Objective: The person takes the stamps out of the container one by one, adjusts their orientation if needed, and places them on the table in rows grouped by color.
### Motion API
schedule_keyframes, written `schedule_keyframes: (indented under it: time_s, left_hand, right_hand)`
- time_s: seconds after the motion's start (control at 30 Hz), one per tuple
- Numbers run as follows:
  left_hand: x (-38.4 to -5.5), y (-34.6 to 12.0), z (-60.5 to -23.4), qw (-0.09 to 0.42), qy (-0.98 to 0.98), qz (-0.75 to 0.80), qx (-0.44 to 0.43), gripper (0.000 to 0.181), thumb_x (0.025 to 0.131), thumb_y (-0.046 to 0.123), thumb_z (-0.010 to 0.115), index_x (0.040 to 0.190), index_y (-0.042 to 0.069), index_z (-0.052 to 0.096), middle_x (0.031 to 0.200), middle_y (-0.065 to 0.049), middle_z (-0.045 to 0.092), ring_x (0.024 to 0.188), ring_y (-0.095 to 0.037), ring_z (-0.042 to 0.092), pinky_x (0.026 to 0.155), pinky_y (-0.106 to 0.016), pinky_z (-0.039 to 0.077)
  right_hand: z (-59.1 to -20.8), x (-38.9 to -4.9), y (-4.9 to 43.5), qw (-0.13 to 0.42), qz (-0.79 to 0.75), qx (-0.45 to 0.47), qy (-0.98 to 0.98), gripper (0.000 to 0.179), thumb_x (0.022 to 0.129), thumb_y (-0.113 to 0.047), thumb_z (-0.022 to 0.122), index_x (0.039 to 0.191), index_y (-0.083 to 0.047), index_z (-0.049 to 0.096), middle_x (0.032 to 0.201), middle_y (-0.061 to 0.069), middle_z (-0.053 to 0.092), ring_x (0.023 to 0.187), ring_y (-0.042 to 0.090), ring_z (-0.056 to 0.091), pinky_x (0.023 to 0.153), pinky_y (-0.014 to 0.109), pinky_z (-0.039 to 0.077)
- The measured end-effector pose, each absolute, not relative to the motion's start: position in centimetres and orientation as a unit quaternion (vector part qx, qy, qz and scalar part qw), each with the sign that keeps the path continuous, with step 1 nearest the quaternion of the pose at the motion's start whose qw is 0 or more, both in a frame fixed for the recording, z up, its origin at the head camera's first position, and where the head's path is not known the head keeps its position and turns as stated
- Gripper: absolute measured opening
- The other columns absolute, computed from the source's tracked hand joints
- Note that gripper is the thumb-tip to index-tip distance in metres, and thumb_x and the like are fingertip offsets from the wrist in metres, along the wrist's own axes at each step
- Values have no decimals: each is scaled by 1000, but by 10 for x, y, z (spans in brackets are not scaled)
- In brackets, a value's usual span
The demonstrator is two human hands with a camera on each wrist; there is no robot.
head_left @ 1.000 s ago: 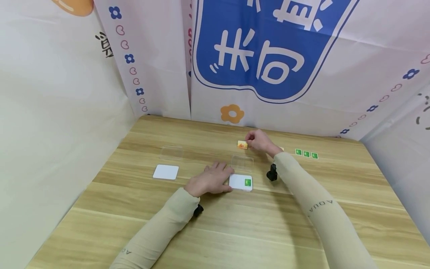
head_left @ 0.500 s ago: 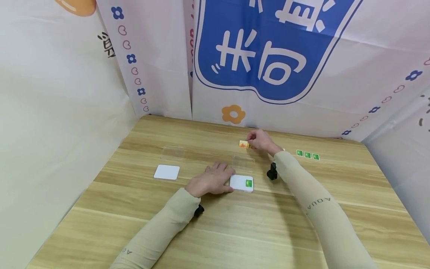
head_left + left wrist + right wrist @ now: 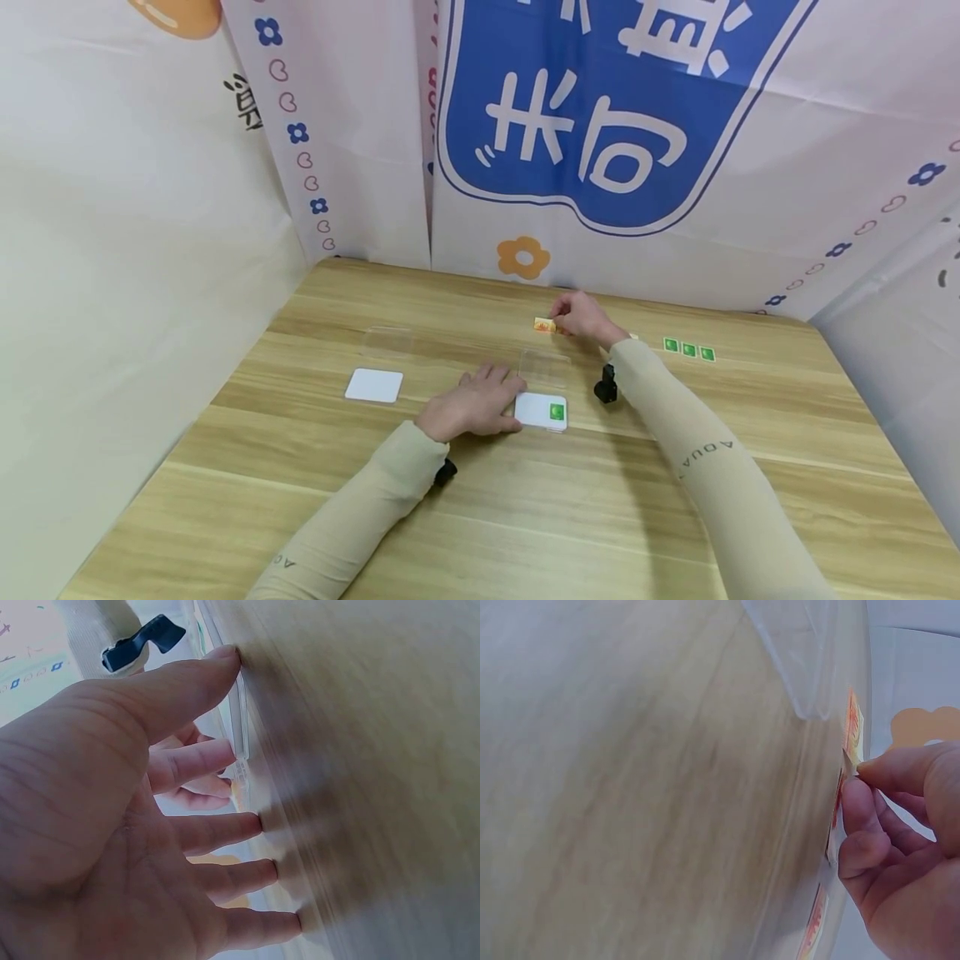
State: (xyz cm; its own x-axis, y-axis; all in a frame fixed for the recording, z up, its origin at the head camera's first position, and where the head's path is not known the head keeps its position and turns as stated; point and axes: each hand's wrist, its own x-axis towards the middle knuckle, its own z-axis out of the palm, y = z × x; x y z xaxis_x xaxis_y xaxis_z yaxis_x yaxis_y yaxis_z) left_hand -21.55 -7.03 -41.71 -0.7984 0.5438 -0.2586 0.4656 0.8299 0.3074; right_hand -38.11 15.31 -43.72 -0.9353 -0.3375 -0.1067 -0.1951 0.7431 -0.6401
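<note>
My right hand (image 3: 583,318) is at the back of the table, thumb and forefinger pinching the pale edge of a small orange-printed card (image 3: 838,806). Another orange-and-yellow card (image 3: 543,325) lies just left of those fingertips. A third orange-printed piece (image 3: 814,922) shows nearer the wrist in the right wrist view. My left hand (image 3: 480,402) rests palm down with spread fingers, fingertips on the wood in the left wrist view. Its thumb and forefinger are right at the left edge of a white card (image 3: 534,410) bearing a green square (image 3: 557,412).
Another white card (image 3: 373,385) lies on the left, with a clear plastic piece (image 3: 387,341) behind it. A second clear plastic piece (image 3: 545,367) lies behind the green-marked card. Three small green squares (image 3: 689,350) form a row at the right. Printed white sheets (image 3: 360,167) wall the table (image 3: 600,517).
My right hand stays at the orange-printed cards with only slight finger movement. The left hand keeps its place beside the white card. The head view has shifted slightly.
</note>
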Motion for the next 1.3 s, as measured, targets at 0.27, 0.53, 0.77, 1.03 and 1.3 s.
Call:
schedule_keyframes:
  time_s: [0.27, 0.53, 0.77, 1.03, 1.3]
  left_hand:
    - [-215, -71, -418, 169, 942, 113, 268, 58, 92, 43, 66, 141, 19, 47, 155, -15, 34, 145, -39, 28, 110, -64, 31]
    - [-215, -70, -418, 171, 941, 113, 268, 57, 92, 42, 66, 140, 19, 47, 156, -15, 34, 145, -39, 27, 110, -64, 31]
    - [-215, -70, -417, 172, 941, 116, 267, 58, 92, 42, 66, 141, 18, 46, 156, -16, 33, 145, -40, 26, 110, -65, 30]
    - [-216, -69, -416, 175, 941, 111, 266, 58, 93, 43, 65, 142, 19, 46, 155, -15, 34, 145, -39, 27, 110, -65, 30]
    - [-216, -69, -417, 176, 942, 113, 264, 58, 93, 44, 64, 142, 20, 45, 156, -15, 32, 146, -40, 25, 111, -65, 29]
  right_hand:
    - [-437, -381, 151, 107, -326, -142, 929, 12, 93, -5, 58, 100, -1, 67, 90, 11, 66, 65, 13, 58, 58, 22, 50]
    - [-437, -381, 150, 108, -315, -141, 932, 12, 93, -4, 57, 99, -2, 67, 87, 10, 65, 65, 13, 56, 59, 22, 48]
    - [-436, -383, 149, 116, -321, -137, 930, 11, 92, -5, 58, 97, -3, 67, 84, 8, 65, 63, 12, 56, 59, 23, 48]
    - [-436, -385, 150, 102, -312, -138, 934, 12, 93, -7, 60, 100, -4, 69, 94, 10, 68, 78, 18, 60, 74, 30, 51]
    - [-428, -383, 151, 93, -309, -157, 933, 16, 95, -7, 57, 106, 0, 67, 106, 15, 67, 95, 25, 59, 86, 38, 51]
